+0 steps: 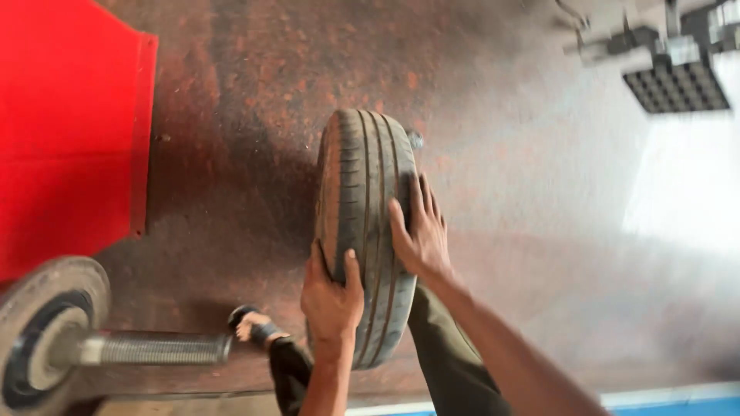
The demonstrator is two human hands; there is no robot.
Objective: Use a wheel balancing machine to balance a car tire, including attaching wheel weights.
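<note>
Your hands were both on the tyre (362,231). Your left hand (331,296) gripped the tread from the near side, thumb up along one groove and fingers wrapped round the left shoulder of the rubber. Your right hand (420,235) lay open and flat against the tread's right half, fingers spread and pressed to the surface rather than closed round anything.

That tyre stood upright on its tread on the floor (254,92), between your legs and just ahead of them, its tread face turned up toward you. It was black rubber, worn and dusty, with straight ribs and grooves running lengthwise; in the picture its long run went from near to far, away from you. Your dark trouser legs (451,362) showed beneath it, and one foot in a sandal (250,323) sat on the floor to its left.

At the near left, a ribbed, threaded metal shaft (158,349) stuck out sideways from a round grey flange (42,331), its free end pointing toward your foot. Above that stood a flat red metal panel (69,131) with a folded edge.

Farther off, the floor was rough, rust-brown and mottled, paling to grey at the right. At the far right corner sat a dark square gridded pedal (678,85) on a grey metal frame.
</note>
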